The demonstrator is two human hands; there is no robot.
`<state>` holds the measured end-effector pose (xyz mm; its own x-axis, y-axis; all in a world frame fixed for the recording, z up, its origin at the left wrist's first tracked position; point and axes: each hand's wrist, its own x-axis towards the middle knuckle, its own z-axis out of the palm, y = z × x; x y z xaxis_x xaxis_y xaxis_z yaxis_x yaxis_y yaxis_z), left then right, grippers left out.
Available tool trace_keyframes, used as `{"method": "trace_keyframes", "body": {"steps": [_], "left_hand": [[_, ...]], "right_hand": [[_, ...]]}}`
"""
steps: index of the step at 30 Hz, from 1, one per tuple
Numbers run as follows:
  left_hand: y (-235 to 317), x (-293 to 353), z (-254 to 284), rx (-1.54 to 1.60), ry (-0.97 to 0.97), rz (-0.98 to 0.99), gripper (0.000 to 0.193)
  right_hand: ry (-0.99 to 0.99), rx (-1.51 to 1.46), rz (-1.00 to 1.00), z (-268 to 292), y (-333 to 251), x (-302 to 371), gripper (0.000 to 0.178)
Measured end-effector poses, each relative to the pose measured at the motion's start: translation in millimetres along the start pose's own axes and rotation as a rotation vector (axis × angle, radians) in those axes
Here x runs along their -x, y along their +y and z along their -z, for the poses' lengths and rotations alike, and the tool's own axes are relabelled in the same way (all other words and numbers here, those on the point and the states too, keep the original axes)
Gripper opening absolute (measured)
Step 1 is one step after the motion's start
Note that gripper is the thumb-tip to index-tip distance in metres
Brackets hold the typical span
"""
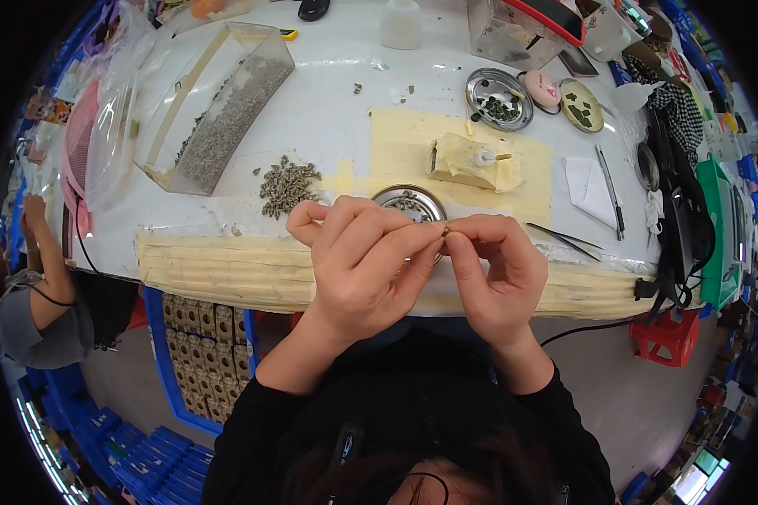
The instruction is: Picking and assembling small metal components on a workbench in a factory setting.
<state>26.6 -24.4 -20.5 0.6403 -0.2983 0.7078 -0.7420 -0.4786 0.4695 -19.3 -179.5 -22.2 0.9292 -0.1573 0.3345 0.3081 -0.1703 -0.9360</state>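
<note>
My left hand and my right hand meet above the table's near edge. Thumb and forefinger of each are pinched together on one tiny dark piece, too small to name. Behind the fingers sits a round metal dish holding small greyish bits, its near part hidden by my hands. To the left lies a loose heap of small grey-green pieces. Beyond the dish, a block wrapped in yellowish tape carries a white tip with a thin stick. Dark tweezers rest right of my right hand.
A clear box of small pieces stands far left. Back right are a metal dish and a beige dish, both with green bits. A pen lies right. Below are a blue crate and red stool; another person sits left.
</note>
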Motion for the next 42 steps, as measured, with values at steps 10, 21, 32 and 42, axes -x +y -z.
{"method": "trace_keyframes", "body": {"steps": [10,21,32,42], "left_hand": [[-0.5,-5.2,4.9,0.114,-0.038,0.052,0.020],[-2.6,-4.7,4.4,0.155,-0.040,0.028,0.021],[-0.4,-4.0,3.6,0.099,-0.029,0.026,0.022],[-2.1,-3.6,4.0,0.122,-0.032,0.020,0.021]], "right_hand": [[0.044,-0.207,-0.120,-1.8,-1.3,1.2,0.010],[-0.045,-0.321,-0.298,1.8,-6.5,-2.0,0.010],[-0.056,-0.402,-0.309,2.9,-7.8,-2.6,0.008],[-0.029,-0.251,-0.203,-0.2,-0.5,0.2,0.009]]}}
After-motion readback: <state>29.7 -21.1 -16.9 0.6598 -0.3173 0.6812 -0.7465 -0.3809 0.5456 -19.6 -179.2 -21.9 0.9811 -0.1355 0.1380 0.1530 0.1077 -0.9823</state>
